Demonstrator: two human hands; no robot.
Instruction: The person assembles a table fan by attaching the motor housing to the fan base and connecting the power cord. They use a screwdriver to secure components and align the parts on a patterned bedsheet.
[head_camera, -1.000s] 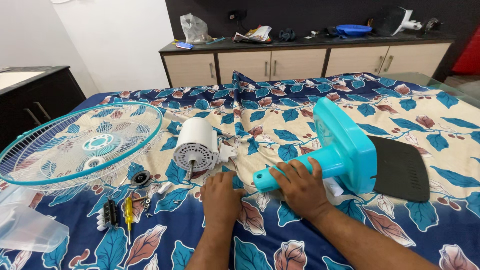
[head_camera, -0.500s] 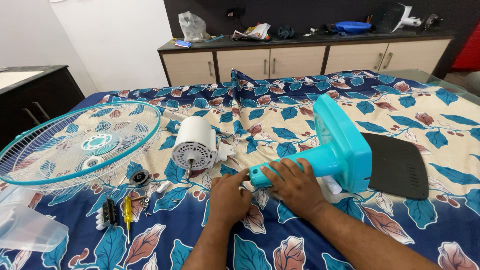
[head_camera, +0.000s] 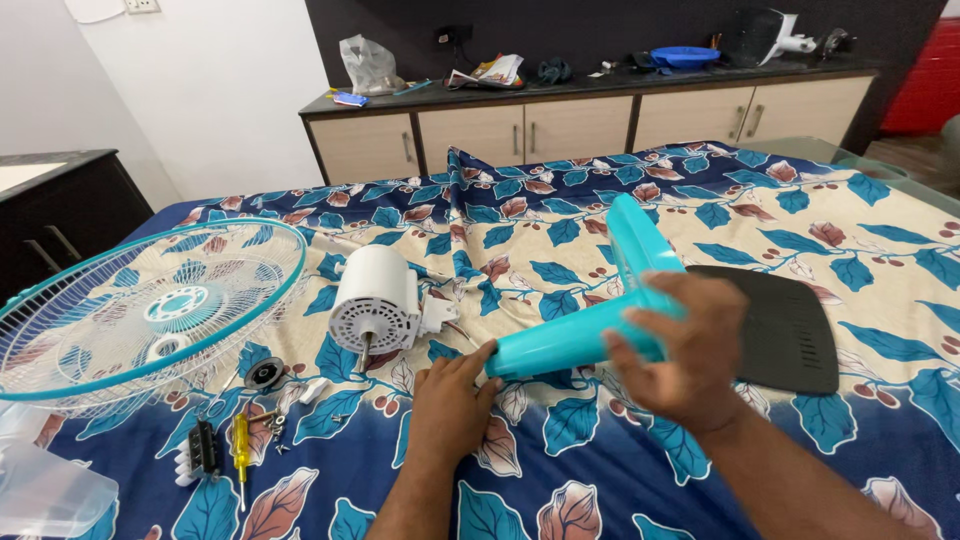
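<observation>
Turquoise plastic fan stand (head_camera: 600, 325), lifted tilted above the leaf-patterned bedsheet (head_camera: 560, 230) beside a white motor housing (head_camera: 375, 300), is gripped by right hand (head_camera: 680, 355) while left hand (head_camera: 450, 405) fingertips touch its open end

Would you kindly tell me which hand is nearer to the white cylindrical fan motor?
Left. The left hand lies just below-right of the white cylindrical fan motor; the right hand is farther right, gripping the turquoise plastic fan stand.
</observation>
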